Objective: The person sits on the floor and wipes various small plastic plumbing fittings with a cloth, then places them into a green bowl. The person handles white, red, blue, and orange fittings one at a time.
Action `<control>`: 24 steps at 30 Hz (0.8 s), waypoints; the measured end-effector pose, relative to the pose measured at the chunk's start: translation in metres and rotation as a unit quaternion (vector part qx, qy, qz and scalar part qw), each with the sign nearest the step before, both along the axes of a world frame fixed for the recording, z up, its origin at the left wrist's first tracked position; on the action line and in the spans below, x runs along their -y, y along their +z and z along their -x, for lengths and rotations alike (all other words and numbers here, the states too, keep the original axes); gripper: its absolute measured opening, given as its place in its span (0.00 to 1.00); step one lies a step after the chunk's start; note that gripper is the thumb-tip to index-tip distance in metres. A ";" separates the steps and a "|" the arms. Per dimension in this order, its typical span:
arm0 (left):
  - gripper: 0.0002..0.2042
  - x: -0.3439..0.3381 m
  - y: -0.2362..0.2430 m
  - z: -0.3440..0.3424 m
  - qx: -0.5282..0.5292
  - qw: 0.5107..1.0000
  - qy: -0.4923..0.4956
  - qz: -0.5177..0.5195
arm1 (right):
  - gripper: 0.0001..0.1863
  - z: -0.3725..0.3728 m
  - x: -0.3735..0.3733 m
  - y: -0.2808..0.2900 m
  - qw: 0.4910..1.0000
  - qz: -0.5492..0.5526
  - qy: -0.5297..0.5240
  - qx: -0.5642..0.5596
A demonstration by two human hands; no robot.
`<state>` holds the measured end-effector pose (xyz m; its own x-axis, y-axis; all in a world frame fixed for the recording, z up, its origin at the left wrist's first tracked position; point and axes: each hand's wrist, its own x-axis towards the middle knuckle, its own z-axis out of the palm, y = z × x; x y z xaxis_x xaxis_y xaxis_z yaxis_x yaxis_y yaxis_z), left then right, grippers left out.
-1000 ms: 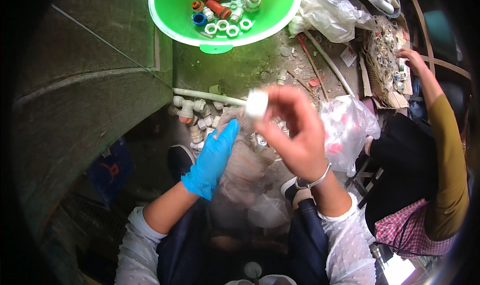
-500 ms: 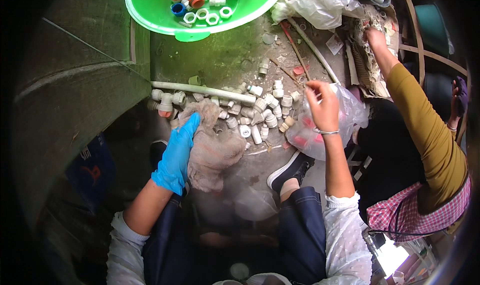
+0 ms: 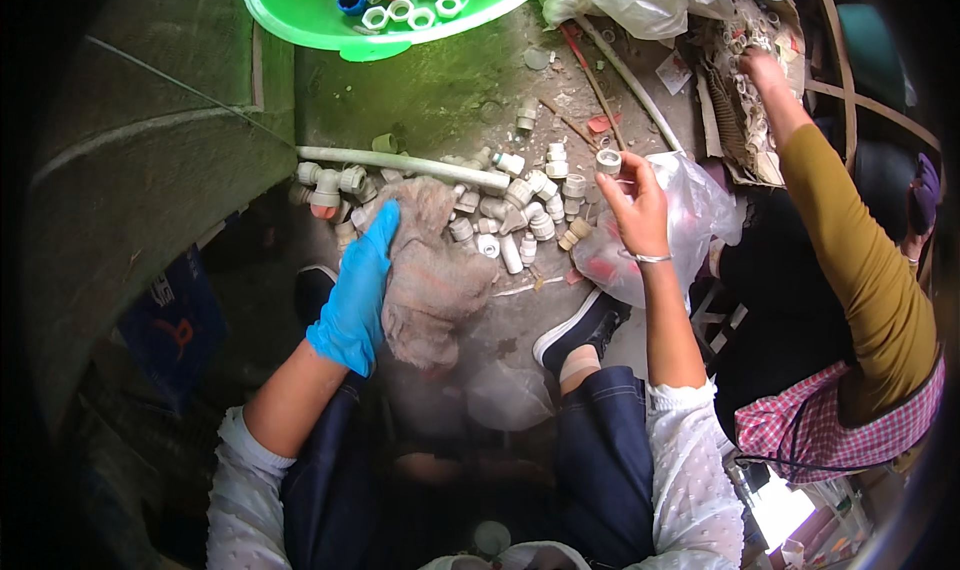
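My left hand (image 3: pixel 362 288), in a blue glove, grips a dirty greyish-pink rag (image 3: pixel 430 295) that hangs down between my knees. Bare and wearing a bracelet, my right hand (image 3: pixel 638 208) pinches a white plastic pipe fitting (image 3: pixel 608 161) between thumb and fingers, its round opening showing. A heap of white and cream pipe fittings (image 3: pixel 540 220) lies on the floor just beyond the rag. Beside my right hand, a clear plastic bag (image 3: pixel 700 220) has something pink inside. Across the back of the heap lies a white pipe (image 3: pixel 410 168).
A green basin (image 3: pixel 290 15) holding white, blue and orange fittings stands at the far side. At the right, a co-worker's arm (image 3: pixel 835 200) reaches into a carton (image 3: pixel 755 120) of small white parts. Sticks and a long pipe (image 3: pixel 635 85) lie on the floor ahead.
My right hand, with no fitting visible in it before, now holds up a white pipe fitting. My left hand keeps its grip on the rag. The view has shifted slightly.
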<state>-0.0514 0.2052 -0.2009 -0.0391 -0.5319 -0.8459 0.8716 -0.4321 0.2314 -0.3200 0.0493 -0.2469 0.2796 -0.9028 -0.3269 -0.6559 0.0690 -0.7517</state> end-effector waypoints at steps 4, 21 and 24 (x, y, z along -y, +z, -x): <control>0.21 0.005 0.014 0.001 -0.013 0.996 0.030 0.079 | 0.17 -0.044 -0.028 0.054 0.981 -0.150 0.045 0.118; 0.25 0.009 0.029 0.017 0.511 0.771 -0.274 0.263 | 0.24 -0.063 -0.079 0.083 0.944 -0.249 0.118 0.180; 0.22 0.016 0.033 0.015 0.515 0.746 -0.282 0.314 | 0.26 -0.063 -0.070 0.095 0.848 -0.444 -0.001 0.289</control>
<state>-0.0662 0.1895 -0.1677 0.0917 -0.9809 -0.1716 -0.1887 -0.1863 0.9642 -0.2565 0.1193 -0.1516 0.6235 -0.3735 -0.6868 -0.1947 0.7766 -0.5991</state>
